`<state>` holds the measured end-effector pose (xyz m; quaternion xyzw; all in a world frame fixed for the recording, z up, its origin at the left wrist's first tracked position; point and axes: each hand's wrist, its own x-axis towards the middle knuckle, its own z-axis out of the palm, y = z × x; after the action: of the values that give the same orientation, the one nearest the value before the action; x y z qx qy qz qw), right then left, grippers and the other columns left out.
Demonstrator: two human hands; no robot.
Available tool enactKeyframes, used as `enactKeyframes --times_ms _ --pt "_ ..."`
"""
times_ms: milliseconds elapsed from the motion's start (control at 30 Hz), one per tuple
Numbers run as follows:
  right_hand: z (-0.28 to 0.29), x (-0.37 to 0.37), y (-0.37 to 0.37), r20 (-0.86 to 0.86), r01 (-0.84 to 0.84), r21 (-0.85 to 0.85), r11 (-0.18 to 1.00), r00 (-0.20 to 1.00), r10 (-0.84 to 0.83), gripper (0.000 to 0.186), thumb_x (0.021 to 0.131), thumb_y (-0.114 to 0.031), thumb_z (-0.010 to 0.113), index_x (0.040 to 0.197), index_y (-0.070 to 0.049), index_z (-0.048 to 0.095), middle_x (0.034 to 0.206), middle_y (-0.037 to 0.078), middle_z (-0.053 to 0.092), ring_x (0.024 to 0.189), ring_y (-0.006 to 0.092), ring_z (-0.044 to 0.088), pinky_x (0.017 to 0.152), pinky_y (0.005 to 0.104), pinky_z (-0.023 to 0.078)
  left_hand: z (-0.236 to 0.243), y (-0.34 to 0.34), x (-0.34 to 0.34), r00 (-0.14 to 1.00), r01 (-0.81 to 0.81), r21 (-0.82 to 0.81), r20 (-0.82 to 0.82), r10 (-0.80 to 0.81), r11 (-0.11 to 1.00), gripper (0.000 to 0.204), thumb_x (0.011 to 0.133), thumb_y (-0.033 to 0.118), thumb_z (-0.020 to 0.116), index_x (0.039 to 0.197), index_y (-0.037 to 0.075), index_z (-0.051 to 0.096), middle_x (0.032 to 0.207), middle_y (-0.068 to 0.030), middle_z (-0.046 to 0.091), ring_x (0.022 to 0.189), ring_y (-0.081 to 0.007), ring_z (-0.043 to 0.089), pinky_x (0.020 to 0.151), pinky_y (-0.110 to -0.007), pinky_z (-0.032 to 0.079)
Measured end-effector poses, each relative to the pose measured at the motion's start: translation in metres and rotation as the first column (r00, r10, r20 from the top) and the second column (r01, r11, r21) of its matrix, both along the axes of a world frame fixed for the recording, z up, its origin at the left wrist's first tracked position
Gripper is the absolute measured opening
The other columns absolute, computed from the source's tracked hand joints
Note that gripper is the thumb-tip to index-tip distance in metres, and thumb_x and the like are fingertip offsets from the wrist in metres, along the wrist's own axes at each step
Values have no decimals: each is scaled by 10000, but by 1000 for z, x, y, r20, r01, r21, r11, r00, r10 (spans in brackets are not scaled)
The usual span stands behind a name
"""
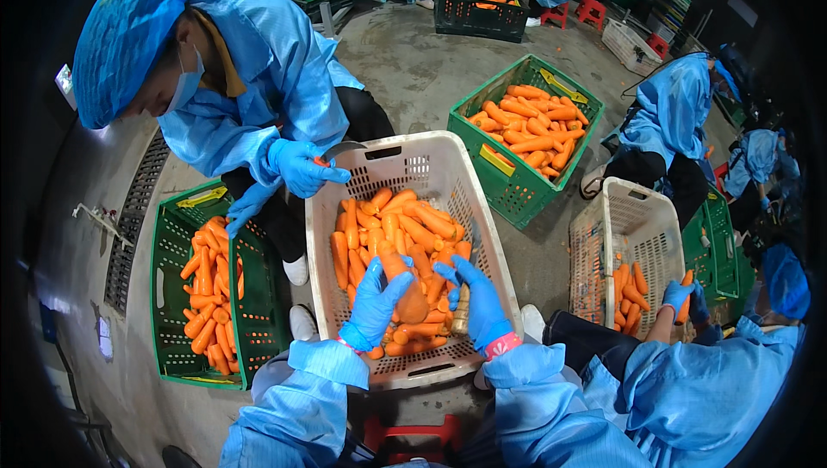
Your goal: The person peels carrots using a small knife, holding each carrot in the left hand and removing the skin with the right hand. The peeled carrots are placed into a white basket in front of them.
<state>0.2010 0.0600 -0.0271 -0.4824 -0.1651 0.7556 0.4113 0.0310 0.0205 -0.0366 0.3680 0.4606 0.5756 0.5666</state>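
In both my blue-gloved hands, over the white perforated crate [498,287], is a large carrot [405,283]. My left hand [370,304] grips it from the left. My right hand [478,304] is curled at its right, holding a pale cylindrical handle [461,317]; any blade on it is hidden. Loose carrots [422,227] fill much of the crate below.
A co-worker [233,72] leans over the crate's far-left corner holding a red-handled knife [349,154]. Green crates of carrots [164,287] [512,201] stand left and beyond. Co-workers [663,115] [706,373] sit at right beside another white crate [586,244]. A red stool [413,433] is below me.
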Motion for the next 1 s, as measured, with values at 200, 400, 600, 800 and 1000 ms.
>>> enactKeyframes --times_ms 200,400,600,800,1000 --pt "9 26 8 -447 -68 -86 994 894 23 311 934 -247 517 1179 -56 538 1000 78 652 508 54 434 466 197 391 5 -2 2 977 128 -171 192 -94 977 348 911 232 584 1176 19 507 1092 -61 580 878 -148 577 760 -295 501" --pt "-2 23 -24 -7 -61 280 958 998 65 137 879 -195 553 888 -76 622 611 -23 487 538 83 498 493 201 416 1 0 7 937 217 -330 333 -102 919 460 898 445 525 1125 46 557 799 -86 607 699 -186 585 639 -294 500" --pt "-1 22 6 -622 -10 -169 985 776 -99 207 876 -255 608 855 -49 604 635 -19 565 501 61 502 451 172 430 -11 -2 12 901 242 -434 433 -35 868 426 895 458 539 1088 79 554 695 -40 587 576 -136 557 526 -251 481" --pt "-54 15 -7 -640 -60 -201 978 764 -85 207 859 -275 628 827 -71 607 639 -17 576 512 69 526 442 195 428 -21 2 23 917 229 -497 398 -15 837 408 890 444 555 1054 72 570 678 -39 590 559 -123 563 507 -241 487" --pt "-19 33 5 -521 42 -158 987 845 -120 222 813 -284 678 767 -93 575 592 -19 530 481 81 494 450 190 418 -21 -1 22 926 228 -541 377 -9 809 403 887 439 562 1030 62 581 647 -18 548 539 -110 543 477 -232 470"
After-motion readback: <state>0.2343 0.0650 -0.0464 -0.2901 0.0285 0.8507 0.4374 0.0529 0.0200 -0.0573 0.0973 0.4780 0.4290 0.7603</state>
